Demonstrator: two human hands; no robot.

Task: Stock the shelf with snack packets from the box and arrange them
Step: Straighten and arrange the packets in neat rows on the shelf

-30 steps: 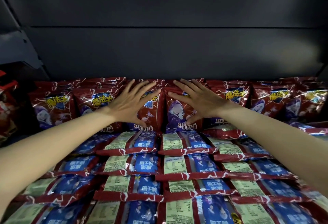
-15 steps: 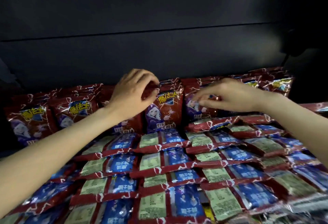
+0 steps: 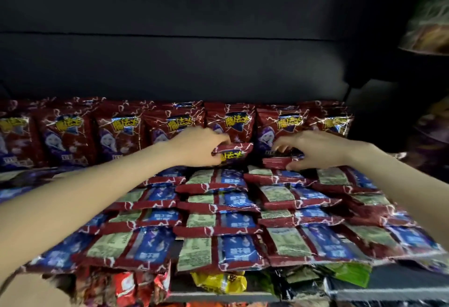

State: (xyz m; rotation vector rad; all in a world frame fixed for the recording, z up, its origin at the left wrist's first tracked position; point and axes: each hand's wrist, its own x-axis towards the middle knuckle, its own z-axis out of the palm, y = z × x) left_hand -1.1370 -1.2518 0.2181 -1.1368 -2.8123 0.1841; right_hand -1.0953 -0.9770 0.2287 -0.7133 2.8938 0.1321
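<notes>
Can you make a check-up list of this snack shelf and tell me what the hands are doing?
Surface: shelf, mostly covered by packets.
Job's things: red snack packets standing along the back; flat rows lying face-down in front.
Clutter: other coloured packets on the shelf below.
Hands: left hand grips a red packet; right hand grips another packet.
Cables: nothing seen.
Surroundings: dark back panel; blurred goods at right.

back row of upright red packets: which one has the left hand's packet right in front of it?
The fifth upright red packet from the left. The left hand holds a tipped red packet against its lower half; the other upright packets' fronts aren't covered by that packet.
</notes>
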